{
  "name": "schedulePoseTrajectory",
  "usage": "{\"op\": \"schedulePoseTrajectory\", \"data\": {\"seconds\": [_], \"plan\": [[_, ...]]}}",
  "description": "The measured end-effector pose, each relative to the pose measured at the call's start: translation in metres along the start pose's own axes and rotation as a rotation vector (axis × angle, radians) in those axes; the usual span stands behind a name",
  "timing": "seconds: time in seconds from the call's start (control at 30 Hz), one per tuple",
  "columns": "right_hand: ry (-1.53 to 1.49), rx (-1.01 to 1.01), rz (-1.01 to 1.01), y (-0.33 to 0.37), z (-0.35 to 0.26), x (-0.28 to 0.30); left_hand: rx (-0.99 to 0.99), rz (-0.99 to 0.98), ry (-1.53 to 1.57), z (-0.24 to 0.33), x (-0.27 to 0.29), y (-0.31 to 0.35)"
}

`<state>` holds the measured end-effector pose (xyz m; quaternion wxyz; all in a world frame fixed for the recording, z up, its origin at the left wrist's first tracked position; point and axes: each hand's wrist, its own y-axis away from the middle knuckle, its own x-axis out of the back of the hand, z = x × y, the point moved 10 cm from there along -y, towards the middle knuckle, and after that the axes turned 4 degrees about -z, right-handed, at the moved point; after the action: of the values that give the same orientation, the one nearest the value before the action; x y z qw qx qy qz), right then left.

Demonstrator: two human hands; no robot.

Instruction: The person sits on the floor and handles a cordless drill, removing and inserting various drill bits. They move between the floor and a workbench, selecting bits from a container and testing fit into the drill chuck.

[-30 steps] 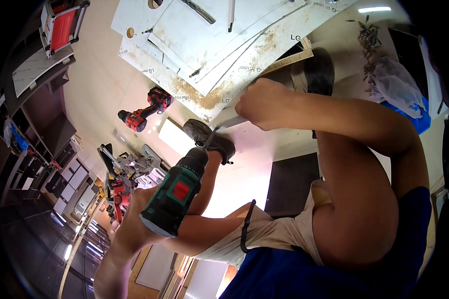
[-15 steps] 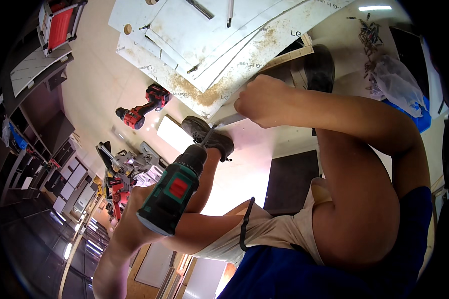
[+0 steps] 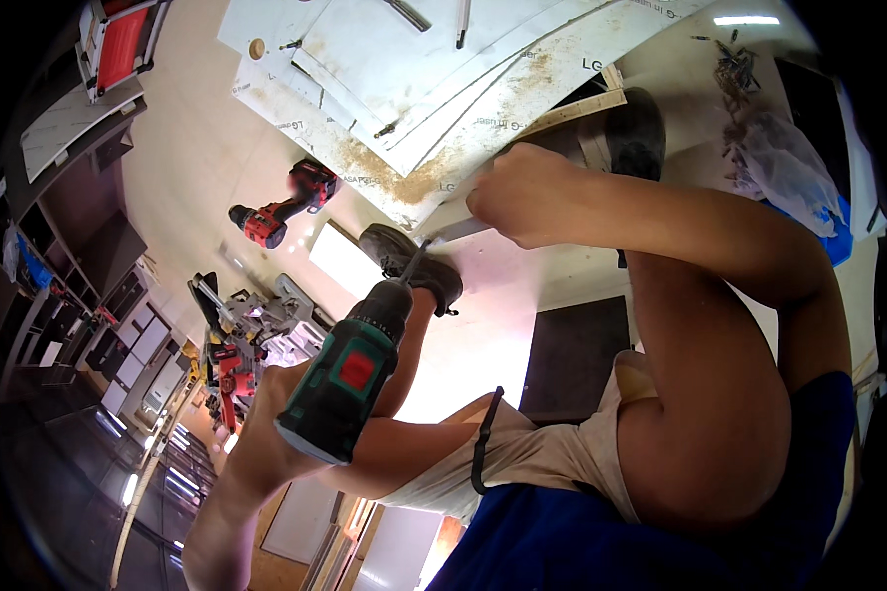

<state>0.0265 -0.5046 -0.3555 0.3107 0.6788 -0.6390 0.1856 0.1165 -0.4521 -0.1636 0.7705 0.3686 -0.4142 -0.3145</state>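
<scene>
My left hand is wrapped round a green and black cordless drill with a red patch on it. The drill's thin bit points up and away, its tip at the near end of a pale narrow strip. That strip runs out from beneath my right hand, whose fingers are curled closed on it. Just beyond lies a white printed sheet scattered with brown dust. Whether the bit is turning cannot be made out.
A red and black drill lies on the floor to the left. More tools stand behind my left knee. Toward the far right are a heap of screws or bits and a clear plastic bag. My shoe is just beneath the bit.
The view has shifted slightly. The bit's tip sits a little nearer the strip's end, where a small pale fleck now shows. Both hands keep their hold.
</scene>
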Motion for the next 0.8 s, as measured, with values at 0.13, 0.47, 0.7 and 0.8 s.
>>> {"op": "schedulePoseTrajectory", "data": {"seconds": [0.13, 0.47, 0.7, 0.8], "plan": [[0.015, -0.007, 0.013, 0.0024, 0.0001, 0.0027, 0.075, -0.004, 0.093, 0.0015, 0.0032, -0.0057], [0.037, 0.009, 0.03, 0.0024, -0.0028, 0.0046, -0.043, 0.015, -0.011, 0.0046, 0.0045, -0.0039], [0.045, 0.006, 0.011, 0.0028, -0.0046, 0.006, -0.024, 0.004, 0.072, 0.0016, 0.0044, -0.0044], [0.049, 0.004, 0.022, 0.0026, -0.0034, 0.006, -0.015, 0.002, 0.05, 0.0034, 0.0052, -0.0045]]}}
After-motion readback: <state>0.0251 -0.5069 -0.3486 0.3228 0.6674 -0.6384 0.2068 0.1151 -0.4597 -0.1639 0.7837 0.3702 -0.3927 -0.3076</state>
